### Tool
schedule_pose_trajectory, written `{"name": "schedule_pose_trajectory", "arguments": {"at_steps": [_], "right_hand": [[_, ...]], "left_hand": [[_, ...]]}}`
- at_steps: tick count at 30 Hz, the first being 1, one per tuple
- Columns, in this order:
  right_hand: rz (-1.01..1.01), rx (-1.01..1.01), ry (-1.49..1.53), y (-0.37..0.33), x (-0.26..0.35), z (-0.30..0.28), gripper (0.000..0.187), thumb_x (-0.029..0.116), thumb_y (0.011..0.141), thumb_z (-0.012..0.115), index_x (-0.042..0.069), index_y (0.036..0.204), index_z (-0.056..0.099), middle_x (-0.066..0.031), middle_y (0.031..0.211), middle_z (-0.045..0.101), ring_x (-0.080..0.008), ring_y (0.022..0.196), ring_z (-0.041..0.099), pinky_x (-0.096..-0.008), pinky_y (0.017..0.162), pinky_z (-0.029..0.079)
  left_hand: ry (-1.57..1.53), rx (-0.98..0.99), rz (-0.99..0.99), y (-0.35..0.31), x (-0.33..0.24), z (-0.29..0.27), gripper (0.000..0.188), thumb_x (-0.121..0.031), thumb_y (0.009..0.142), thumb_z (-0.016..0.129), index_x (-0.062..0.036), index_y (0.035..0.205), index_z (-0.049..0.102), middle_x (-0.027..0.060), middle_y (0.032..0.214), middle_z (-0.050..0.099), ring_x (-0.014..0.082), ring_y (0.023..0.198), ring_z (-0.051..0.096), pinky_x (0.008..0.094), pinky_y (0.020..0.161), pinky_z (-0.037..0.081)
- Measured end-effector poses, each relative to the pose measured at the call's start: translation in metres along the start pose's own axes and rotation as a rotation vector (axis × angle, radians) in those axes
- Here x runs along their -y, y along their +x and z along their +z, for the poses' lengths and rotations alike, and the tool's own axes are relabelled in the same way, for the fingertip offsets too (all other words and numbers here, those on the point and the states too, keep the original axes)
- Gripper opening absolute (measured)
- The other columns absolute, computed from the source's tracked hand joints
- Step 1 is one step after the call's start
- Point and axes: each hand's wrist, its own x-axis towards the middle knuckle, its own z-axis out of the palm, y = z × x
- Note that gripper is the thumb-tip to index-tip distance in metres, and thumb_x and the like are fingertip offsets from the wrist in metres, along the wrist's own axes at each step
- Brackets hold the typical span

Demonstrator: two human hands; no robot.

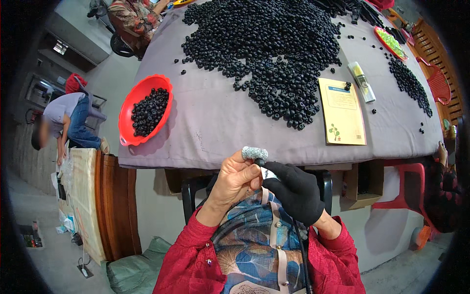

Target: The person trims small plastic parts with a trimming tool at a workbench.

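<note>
My left hand (235, 179) is bare except for a grey knitted cover (254, 153) on a fingertip. Its thumb and fingers are pinched together just off the table's near edge. My right hand (296, 188), in a black glove, meets it with thumb and forefinger closed. Something small and dark shows between the fingertips, but I cannot make out what it is. A large heap of small round black pieces with holes (284, 93) lies on the table beyond my hands. To the left, a red scalloped bowl (128, 110) holds more of these pieces.
A grey cloth covers the table (210, 127). On it lie a yellow booklet (345, 122), a clear-and-white tube (361, 81) and a red-rimmed dish (391, 44). One person (73, 115) bends over a wooden bench at left; another person (134, 22) sits at the far left corner.
</note>
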Motion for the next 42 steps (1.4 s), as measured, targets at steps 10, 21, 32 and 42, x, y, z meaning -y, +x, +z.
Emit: {"name": "schedule_pose_trajectory", "arguments": {"at_steps": [10,21,32,42], "right_hand": [[0.005,-0.024,-0.004,0.002,-0.002,0.000,0.032,0.012,0.077,0.063,0.005,0.108,0.057,-0.0121,0.076,0.059,-0.0216,0.064,0.061,-0.0295,0.057,0.047],[0.000,-0.059,0.008,0.001,-0.012,0.004,0.030,0.013,0.077,0.063,0.006,0.107,0.058,-0.0119,0.074,0.059,-0.0221,0.062,0.060,-0.0302,0.055,0.046],[0.079,-0.023,0.040,0.002,-0.011,0.003,0.029,0.010,0.078,0.063,0.004,0.106,0.059,-0.0119,0.079,0.062,-0.0183,0.068,0.062,-0.0278,0.060,0.047],[0.129,0.001,0.144,0.003,-0.010,0.002,0.028,0.008,0.079,0.061,0.001,0.106,0.059,-0.0119,0.084,0.063,-0.0144,0.072,0.061,-0.0266,0.064,0.047]], "left_hand": [[-0.211,0.006,-0.088,0.001,0.009,-0.007,0.020,-0.010,0.083,0.058,-0.0050,0.103,0.058,0.0055,0.075,0.061,0.0069,0.054,0.051,0.0176,0.044,0.037],[-0.207,-0.011,-0.098,0.004,0.012,-0.008,0.018,-0.011,0.084,0.057,-0.0058,0.102,0.059,0.0057,0.075,0.061,0.0073,0.053,0.050,0.0174,0.044,0.036],[-0.177,-0.011,-0.076,0.004,0.012,-0.006,0.018,-0.011,0.084,0.057,-0.0057,0.101,0.059,0.0035,0.071,0.059,0.0067,0.054,0.050,0.0172,0.045,0.037],[-0.130,-0.052,-0.081,0.003,0.012,-0.006,0.018,-0.010,0.084,0.057,-0.0051,0.100,0.060,0.0021,0.071,0.058,0.0061,0.054,0.049,0.0169,0.047,0.038]]}}
